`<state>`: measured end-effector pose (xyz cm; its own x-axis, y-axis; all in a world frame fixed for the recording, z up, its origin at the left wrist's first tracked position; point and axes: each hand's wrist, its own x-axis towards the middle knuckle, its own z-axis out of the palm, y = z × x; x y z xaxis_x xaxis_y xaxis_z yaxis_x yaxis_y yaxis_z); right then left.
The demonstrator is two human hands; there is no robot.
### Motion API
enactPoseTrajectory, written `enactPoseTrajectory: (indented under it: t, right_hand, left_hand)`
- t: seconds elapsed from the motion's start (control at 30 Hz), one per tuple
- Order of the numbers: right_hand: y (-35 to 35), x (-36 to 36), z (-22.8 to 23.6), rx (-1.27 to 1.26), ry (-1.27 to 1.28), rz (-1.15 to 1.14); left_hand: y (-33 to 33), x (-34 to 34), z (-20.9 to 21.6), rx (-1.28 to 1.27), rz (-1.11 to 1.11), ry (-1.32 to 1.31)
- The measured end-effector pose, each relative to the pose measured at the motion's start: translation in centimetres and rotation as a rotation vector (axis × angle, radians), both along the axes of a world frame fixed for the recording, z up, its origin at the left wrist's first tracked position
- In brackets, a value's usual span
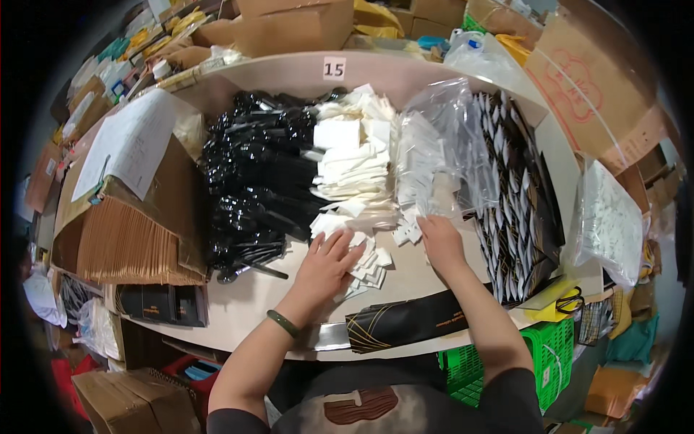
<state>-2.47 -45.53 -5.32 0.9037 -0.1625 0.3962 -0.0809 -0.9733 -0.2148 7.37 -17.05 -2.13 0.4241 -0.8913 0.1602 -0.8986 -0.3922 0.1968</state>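
1. We count two hands. Left hand (325, 264): fingers spread apart over the near end of the white packets (350, 177); palm hides what is under it, so we can't tell if anything is gripped.
2. Right hand (442, 244): fingers drawn close together, tips beside small white packets (407, 231) at the near end of the clear plastic bag (463, 159); we can't tell if one is pinched.
3. White packets lie mid-table, between the black wrapped utensils (260, 159) and the one clear bag. All overlap; we can't count either heap.
4. Standing black sleeves (510, 210), right side: packed tight, no count.
5. One long black sleeve (405, 318) with gold lines at the near table edge, its right end hidden by the right forearm.
6. One cardboard box (181, 210), left, full of brown sheets (126, 242), too dense to count; one paper (130, 145) on top, writing unreadable.
7. One green bracelet (283, 323), left wrist. Green basketwork (553, 358) is partly hidden by the right arm; one crate or two, unclear.
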Motion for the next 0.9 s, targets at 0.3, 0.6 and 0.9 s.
enactPoseTrajectory:
  t: [0.3,0.6,0.9]
  right_hand:
    - [3.2,-3.0,5.0,0.311,-0.111,-0.040]
    - [11.9,5.3,3.1,0.402,0.340,0.046]
    - [16.3,1.5,8.2,0.461,0.444,0.576]
  left_hand:
    - [9.2,1.4,1.6,-0.249,0.261,-0.017]
    - [14.6,3.9,1.2,0.021,0.274,-0.174]
    - [13.8,1.9,4.6,-0.392,0.481,-0.086]
